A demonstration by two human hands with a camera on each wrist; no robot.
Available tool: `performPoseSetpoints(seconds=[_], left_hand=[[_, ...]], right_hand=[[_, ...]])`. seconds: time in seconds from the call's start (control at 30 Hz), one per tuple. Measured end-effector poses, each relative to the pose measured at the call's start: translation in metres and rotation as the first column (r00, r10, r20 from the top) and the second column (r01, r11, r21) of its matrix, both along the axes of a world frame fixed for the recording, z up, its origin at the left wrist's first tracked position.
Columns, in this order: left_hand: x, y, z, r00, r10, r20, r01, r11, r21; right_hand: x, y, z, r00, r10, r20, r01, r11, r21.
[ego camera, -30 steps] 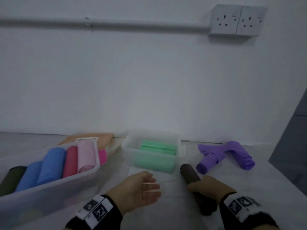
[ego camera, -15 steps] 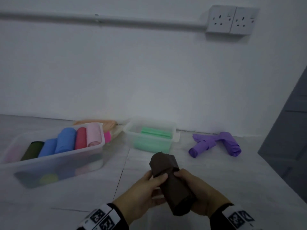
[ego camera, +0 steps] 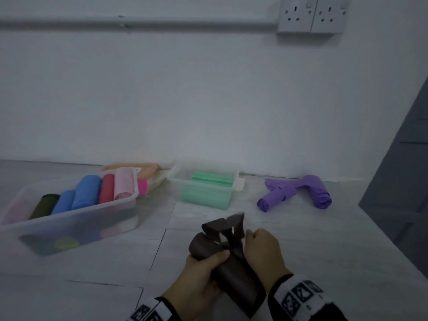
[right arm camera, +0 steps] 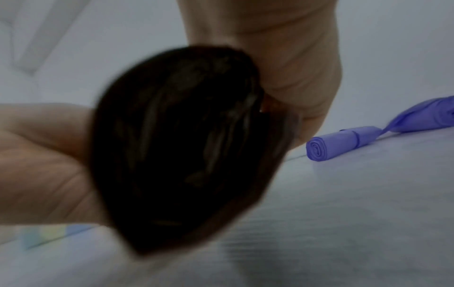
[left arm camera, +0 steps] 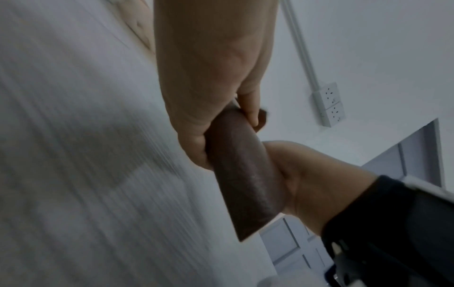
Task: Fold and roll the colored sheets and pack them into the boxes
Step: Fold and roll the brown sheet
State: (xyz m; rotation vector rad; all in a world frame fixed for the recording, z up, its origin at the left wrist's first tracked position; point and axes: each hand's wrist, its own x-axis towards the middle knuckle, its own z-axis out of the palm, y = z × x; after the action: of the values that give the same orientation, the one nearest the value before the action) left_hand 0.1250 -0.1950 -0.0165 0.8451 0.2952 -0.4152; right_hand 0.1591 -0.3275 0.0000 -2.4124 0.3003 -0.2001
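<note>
A dark brown rolled sheet [ego camera: 234,274] is held above the floor between both hands. My left hand [ego camera: 206,262] grips its upper part from the left, thumb across it. My right hand [ego camera: 261,249] curls round the right side, by a loose outer flap [ego camera: 222,228] that stands up off the roll's far end. In the left wrist view the brown roll [left arm camera: 240,170] runs between the two hands. In the right wrist view its blurred near end [right arm camera: 184,145] fills the middle. A large clear box [ego camera: 76,225] and a small clear box [ego camera: 176,176] stand ahead.
The large box holds blue, red, pink and dark green rolls [ego camera: 85,191]. Green rolls [ego camera: 210,181] lie in the small box. Purple rolled sheets [ego camera: 294,193] lie on the floor at right, and a peach sheet [ego camera: 143,170] lies behind the large box. White wall behind, grey door at right.
The brown roll lay on the floor under my right hand with my left hand open; both hands now hold it lifted. Its outer flap has come loose since half a second ago.
</note>
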Motion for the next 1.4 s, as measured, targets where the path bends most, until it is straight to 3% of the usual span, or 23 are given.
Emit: performPoseSetpoints(seconds=[0.07, 0.13, 0.2, 0.27, 0.5, 0.57, 0.67, 0.73, 0.8, 0.87, 0.97, 1.03, 1.13, 1.2, 1.3, 1.4], left_hand=[[0.001, 0.003, 0.0, 0.999, 0.037, 0.017, -0.036, 0.999, -0.032], [0.003, 0.007, 0.0, 0.997, 0.077, 0.016, -0.076, 0.995, -0.058], [0.005, 0.008, 0.0, 0.994, 0.111, 0.016, -0.11, 0.993, -0.045], [0.006, 0.005, 0.0, 0.993, 0.114, 0.025, -0.113, 0.993, -0.038], [-0.001, 0.017, 0.0, 1.0, 0.026, -0.01, -0.028, 0.951, -0.307], [-0.004, 0.025, -0.005, 0.993, -0.098, -0.062, 0.078, 0.959, -0.272], [-0.01, 0.031, -0.001, 0.959, -0.273, -0.074, 0.258, 0.951, -0.172], [-0.011, 0.035, 0.004, 0.966, -0.243, -0.085, 0.234, 0.967, -0.097], [-0.004, 0.042, 0.008, 0.978, -0.173, -0.12, 0.184, 0.979, 0.091], [0.01, 0.048, 0.009, 0.983, -0.092, -0.158, 0.127, 0.966, 0.224], [0.033, 0.058, 0.017, 0.991, 0.049, -0.122, -0.018, 0.97, 0.244], [0.048, 0.064, 0.026, 0.992, 0.12, -0.04, -0.109, 0.972, 0.209], [0.066, 0.067, 0.045, 0.986, 0.109, 0.125, -0.138, 0.957, 0.255], [0.075, 0.067, 0.058, 0.974, 0.062, 0.22, -0.143, 0.917, 0.372], [0.089, 0.069, 0.081, 0.946, 0.055, 0.321, -0.207, 0.861, 0.464], [0.106, 0.076, 0.107, 0.914, 0.034, 0.405, -0.283, 0.767, 0.576]], right_hand=[[-0.003, -0.005, 0.005, 0.994, -0.016, 0.104, 0.005, 0.994, 0.109], [-0.006, -0.007, 0.011, 0.973, 0.214, 0.087, -0.225, 0.964, 0.145], [-0.012, -0.005, 0.018, 0.874, 0.474, -0.107, -0.469, 0.881, 0.068], [-0.014, -0.006, 0.018, 0.785, 0.572, -0.237, -0.589, 0.808, -0.002], [-0.022, -0.016, 0.028, 0.85, 0.522, -0.066, -0.526, 0.839, -0.139], [-0.023, -0.021, 0.032, 0.813, 0.582, -0.011, -0.58, 0.808, -0.107], [-0.026, -0.023, 0.036, 0.693, 0.718, 0.063, -0.711, 0.695, -0.107], [-0.027, -0.019, 0.036, 0.586, 0.805, 0.092, -0.775, 0.591, -0.224], [-0.029, -0.016, 0.033, 0.542, 0.837, 0.077, -0.771, 0.532, -0.351], [-0.031, -0.015, 0.03, 0.569, 0.82, 0.058, -0.738, 0.541, -0.403], [-0.034, -0.018, 0.022, 0.64, 0.769, -0.011, -0.674, 0.554, -0.488], [-0.036, -0.02, 0.016, 0.666, 0.735, -0.125, -0.666, 0.512, -0.542], [-0.045, -0.016, 0.007, 0.651, 0.699, -0.298, -0.703, 0.405, -0.585], [-0.052, -0.007, 0.002, 0.658, 0.666, -0.351, -0.711, 0.396, -0.581], [-0.059, 0.006, 0.001, 0.698, 0.636, -0.33, -0.675, 0.431, -0.599], [-0.064, 0.01, 0.011, 0.761, 0.625, -0.171, -0.56, 0.501, -0.66]])
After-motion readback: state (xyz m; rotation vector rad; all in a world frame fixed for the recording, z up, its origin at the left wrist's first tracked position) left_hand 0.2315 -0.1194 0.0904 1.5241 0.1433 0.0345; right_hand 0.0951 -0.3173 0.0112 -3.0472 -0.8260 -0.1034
